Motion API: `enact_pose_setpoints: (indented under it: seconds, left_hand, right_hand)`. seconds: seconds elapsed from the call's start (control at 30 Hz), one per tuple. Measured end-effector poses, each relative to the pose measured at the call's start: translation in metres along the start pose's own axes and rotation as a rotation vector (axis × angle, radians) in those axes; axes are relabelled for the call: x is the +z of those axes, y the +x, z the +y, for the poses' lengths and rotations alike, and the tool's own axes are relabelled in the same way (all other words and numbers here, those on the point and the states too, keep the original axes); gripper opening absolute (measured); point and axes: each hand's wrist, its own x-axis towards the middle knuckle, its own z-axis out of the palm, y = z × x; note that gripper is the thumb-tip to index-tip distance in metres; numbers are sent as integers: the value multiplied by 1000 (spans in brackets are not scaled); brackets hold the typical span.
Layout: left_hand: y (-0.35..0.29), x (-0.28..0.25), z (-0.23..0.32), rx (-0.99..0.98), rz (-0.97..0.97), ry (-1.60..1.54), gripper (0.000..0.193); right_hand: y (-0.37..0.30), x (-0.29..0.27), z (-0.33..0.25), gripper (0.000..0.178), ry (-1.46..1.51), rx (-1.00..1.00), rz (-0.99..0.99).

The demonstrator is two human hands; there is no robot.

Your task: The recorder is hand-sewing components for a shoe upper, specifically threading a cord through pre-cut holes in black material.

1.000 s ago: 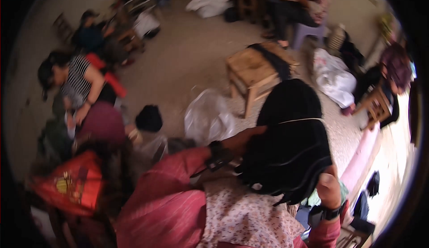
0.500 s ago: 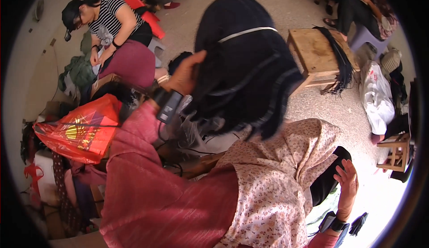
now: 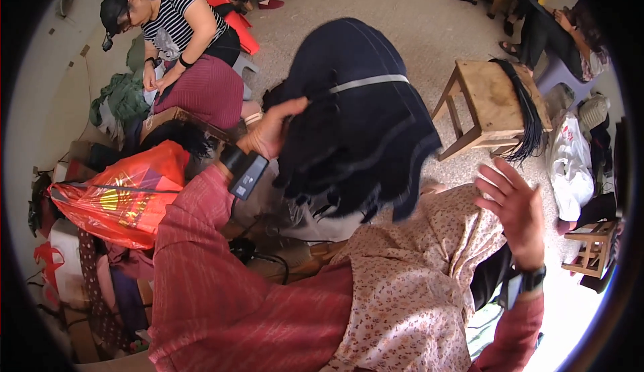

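Left hand [image 3: 272, 130], centre-left of frame: fingers curled shut on upper edge of black hairpiece [image 3: 355, 124], thumb up over the top, a small dark device strapped at the wrist. Hairpiece fills centre of frame, held up off the floor: dark, layered rows of hair, wavy lower fringe, one pale strap across upper part. Right hand [image 3: 513, 211], right of frame: open, fingers spread, palm toward hairpiece, holding nothing, clear gap to hair edge; dark band on wrist.

Containers: orange-red plastic bag [image 3: 124, 194] at left, crinkled, glossy, bulging, contents not visible. White plastic bag [image 3: 570, 171] at right edge, soft, crumpled, contents can't tell.

Edges/room: wooden stool [image 3: 486, 100] upper right, worn pale top, splayed legs, a bundle of long black hair [image 3: 526, 114] draped over its right edge and hanging down. Bare speckled floor [image 3: 409, 16] open btwn stool and top of frame. Left side crowded w/ cloth heaps, little free space. Lower frame filled by red ribbed sleeve and floral-print cloth.

Upper left: person in striped top [image 3: 171, 20], seated, hands at maroon cloth on lap. Upper right: another seated person [image 3: 560, 33], partly cut by rim.
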Motion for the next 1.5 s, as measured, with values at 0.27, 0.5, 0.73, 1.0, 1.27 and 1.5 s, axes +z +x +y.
enact_pose_setpoints:
  seconds: [0.27,0.5,0.73,1.0,1.27,1.5]
  left_hand:
    - [11,66,-7,-122,-175,322,59]
    - [16,53,14,-157,-230,337,57]
    - [-14,-65,-49,-30,345,1010,66]
    - [12,-183,-205,-173,509,1366,79]
    - [-28,-80,-53,-176,155,332,65]
    - [-142,-86,14,-226,259,281,76]
  right_hand:
    - [79,80,23,74,260,322,59]
    - [108,78,39,38,508,655,107]
    - [127,37,68,41,443,341,172]
    - [167,15,56,43,184,234,188]
    - [194,30,56,45,327,386,86]
    - [217,81,75,37,375,786,-42]
